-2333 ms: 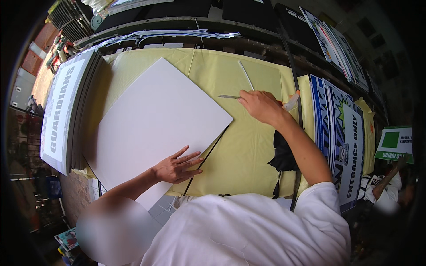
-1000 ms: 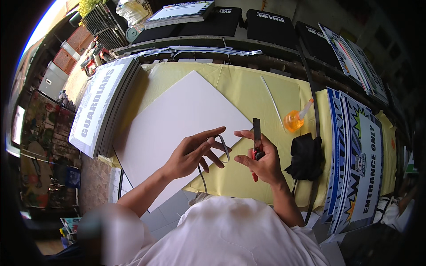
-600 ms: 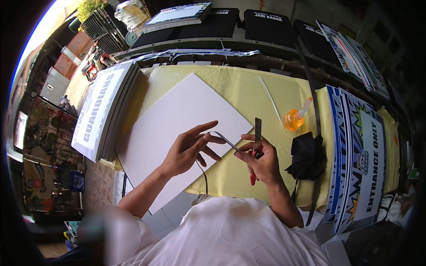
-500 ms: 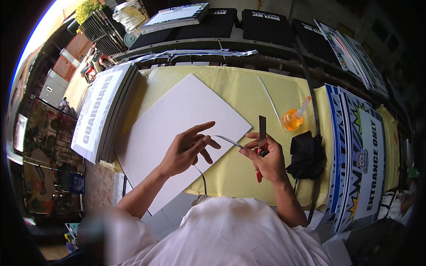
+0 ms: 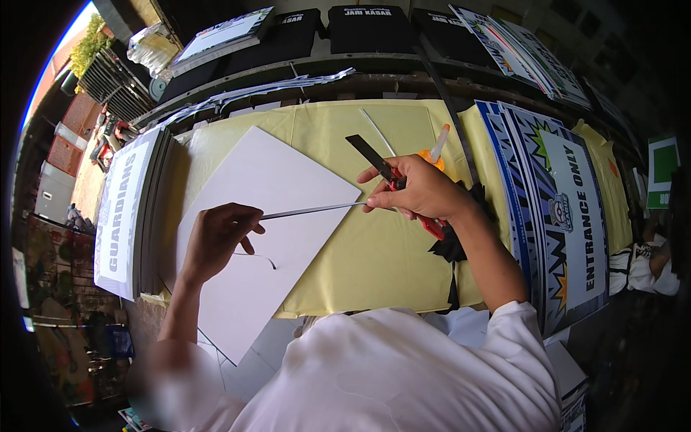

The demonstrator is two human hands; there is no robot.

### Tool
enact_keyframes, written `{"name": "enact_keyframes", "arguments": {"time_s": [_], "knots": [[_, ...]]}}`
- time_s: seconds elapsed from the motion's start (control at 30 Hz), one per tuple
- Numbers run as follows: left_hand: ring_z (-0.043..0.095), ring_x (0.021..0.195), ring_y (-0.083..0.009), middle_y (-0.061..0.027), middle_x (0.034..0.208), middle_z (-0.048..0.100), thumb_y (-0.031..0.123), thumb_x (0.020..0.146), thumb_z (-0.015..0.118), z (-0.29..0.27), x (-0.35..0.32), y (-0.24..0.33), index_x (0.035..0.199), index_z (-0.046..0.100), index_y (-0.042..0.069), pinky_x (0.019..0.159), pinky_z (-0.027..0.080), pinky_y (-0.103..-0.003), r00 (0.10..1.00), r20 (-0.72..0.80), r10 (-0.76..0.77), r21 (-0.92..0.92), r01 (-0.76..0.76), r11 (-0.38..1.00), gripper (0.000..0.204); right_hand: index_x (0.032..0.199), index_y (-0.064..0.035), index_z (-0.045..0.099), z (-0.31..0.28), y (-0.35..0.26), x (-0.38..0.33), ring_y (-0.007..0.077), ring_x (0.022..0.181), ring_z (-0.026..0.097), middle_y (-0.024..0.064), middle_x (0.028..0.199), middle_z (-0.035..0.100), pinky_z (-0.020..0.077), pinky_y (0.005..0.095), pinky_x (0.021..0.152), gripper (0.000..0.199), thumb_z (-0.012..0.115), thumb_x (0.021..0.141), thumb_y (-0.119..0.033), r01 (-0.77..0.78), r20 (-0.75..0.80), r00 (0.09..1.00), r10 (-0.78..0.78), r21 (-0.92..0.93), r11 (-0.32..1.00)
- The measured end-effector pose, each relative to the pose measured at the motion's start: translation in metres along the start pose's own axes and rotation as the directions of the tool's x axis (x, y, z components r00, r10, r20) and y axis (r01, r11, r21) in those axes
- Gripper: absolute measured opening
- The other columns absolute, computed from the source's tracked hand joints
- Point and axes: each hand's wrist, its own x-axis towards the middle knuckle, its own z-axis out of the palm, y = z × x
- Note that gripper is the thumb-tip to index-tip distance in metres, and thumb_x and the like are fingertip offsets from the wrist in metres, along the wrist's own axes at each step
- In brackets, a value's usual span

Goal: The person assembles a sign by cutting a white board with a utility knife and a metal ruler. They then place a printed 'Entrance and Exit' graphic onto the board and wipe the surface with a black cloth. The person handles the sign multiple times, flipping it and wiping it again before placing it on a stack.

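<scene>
We pinch thin strip (image 5: 313,210) between left hand (image 5: 216,241) and right hand (image 5: 417,193); right grip also clasps cutter (image 5: 389,173), above white board (image 5: 266,216) on worktop (image 5: 381,259).

Worktop (image 5: 374,259) under a yellow cover; stacked printed sign boards (image 5: 122,216) at nine o'clock and three o'clock (image 5: 568,216). Dark folded items on a shelf (image 5: 374,18) at twelve o'clock. Daylight and greenery (image 5: 86,50) at ten o'clock.

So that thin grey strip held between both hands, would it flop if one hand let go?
Probably it would droop: the strip is very thin and long, held by the left hand and right hand. It looks light, and might bend easily.
</scene>
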Motion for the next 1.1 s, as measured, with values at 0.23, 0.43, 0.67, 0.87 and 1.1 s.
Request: {"name": "enact_keyframes", "arguments": {"time_s": [0.23,0.43,0.67,0.87,1.1], "knots": [[0.071,0.063,-0.0142,-0.0134,0.085,0.076,0.014,0.101,0.069,-0.042,0.005,0.002,0.109,0.073,-0.007,0.053,0.055,-0.027,0.999,-0.042,-0.022,0.119,0.026,0.993,0.023,0.123,0.0036,0.066,0.004,-0.002,0.015,0.0036,0.048,0.051,0.0113,0.091,0.079,0.0439,0.021,0.046,0.038,0.079,0.09,-0.008,0.009,0.029,1.0,-0.007,-0.077,0.997],[0.07,0.061,-0.0118,-0.0096,0.085,0.076,0.018,0.101,0.068,-0.108,0.011,-0.034,0.106,0.073,-0.001,0.045,0.039,-0.022,0.995,-0.089,0.043,0.209,-0.023,0.978,0.02,0.123,0.005,0.065,-0.001,-0.002,0.031,0.0041,0.048,0.052,0.0118,0.09,0.079,0.0448,0.0217,0.046,0.039,0.08,0.089,-0.008,0.034,0.019,0.999,-0.033,-0.068,0.997],[0.07,0.061,-0.0119,-0.0068,0.085,0.075,0.031,0.102,0.067,-0.185,0.022,-0.053,0.102,0.071,0.001,0.046,0.041,-0.023,0.994,-0.098,0.049,0.381,-0.008,0.924,0.03,0.12,0.0063,0.067,0.001,-0.017,0.043,0.0085,0.054,0.058,0.0099,0.083,0.074,0.0477,0.0249,0.051,0.046,0.085,0.08,-0.009,0.052,0.006,0.999,-0.052,-0.027,0.998],[0.071,0.062,-0.0119,-0.0063,0.085,0.075,0.032,0.1,0.068,-0.228,0.031,-0.059,0.099,0.071,0.002,0.048,0.043,-0.023,0.982,-0.182,0.038,0.387,0.036,0.921,0.03,0.122,0.0038,0.066,0.01,-0.022,0.05,0.0069,0.053,0.056,0.0091,0.086,0.074,0.0472,0.024,0.051,0.044,0.083,0.084,-0.009,0.079,0.028,0.997,-0.076,-0.098,0.992],[0.071,0.067,-0.0125,-0.0054,0.082,0.074,0.024,0.1,0.068,-0.242,0.027,-0.073,0.096,0.071,0.002,0.057,0.049,-0.026,0.996,-0.077,0.054,0.4,-0.018,0.917,0.022,0.123,0.0048,0.065,-0.028,-0.015,0.055,0.0085,0.053,0.057,0.0101,0.085,0.076,0.0482,0.0259,0.052,0.048,0.084,0.08,-0.007,0.025,-0.079,0.996,-0.042,-0.204,0.979]]}}
